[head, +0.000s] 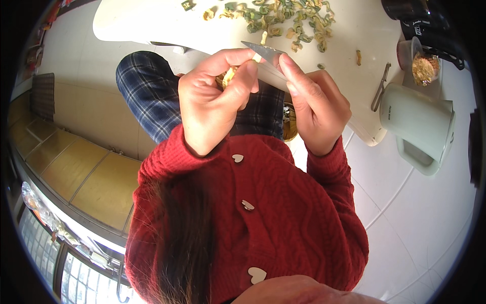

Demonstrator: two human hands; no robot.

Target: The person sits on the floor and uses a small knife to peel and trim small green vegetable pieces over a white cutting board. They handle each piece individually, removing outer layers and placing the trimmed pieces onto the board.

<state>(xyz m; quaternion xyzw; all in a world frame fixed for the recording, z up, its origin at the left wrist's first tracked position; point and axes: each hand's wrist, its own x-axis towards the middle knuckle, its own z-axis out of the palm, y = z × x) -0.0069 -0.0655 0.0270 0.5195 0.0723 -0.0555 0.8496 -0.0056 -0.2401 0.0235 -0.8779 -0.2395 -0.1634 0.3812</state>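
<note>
My left hand pinches a yellowish piece of vegetable, mostly hidden by the fingers. A pale end of it shows between thumb and forefinger. My right hand holds a small knife, its pointed blade lying across that end and its handle hidden in the fist. Just beyond the blade is a small pale piece; whether it is attached cannot be told. Both hands are above my lap, at the near edge of a white table. Curled green and yellow vegetable pieces lie scattered at its far side.
To the right stand a pale green kettle, a clear plastic tub and a bag of crumbly food. A slim metal tool rests by the table's right edge. Below the table, a yellowish container is partly hidden.
</note>
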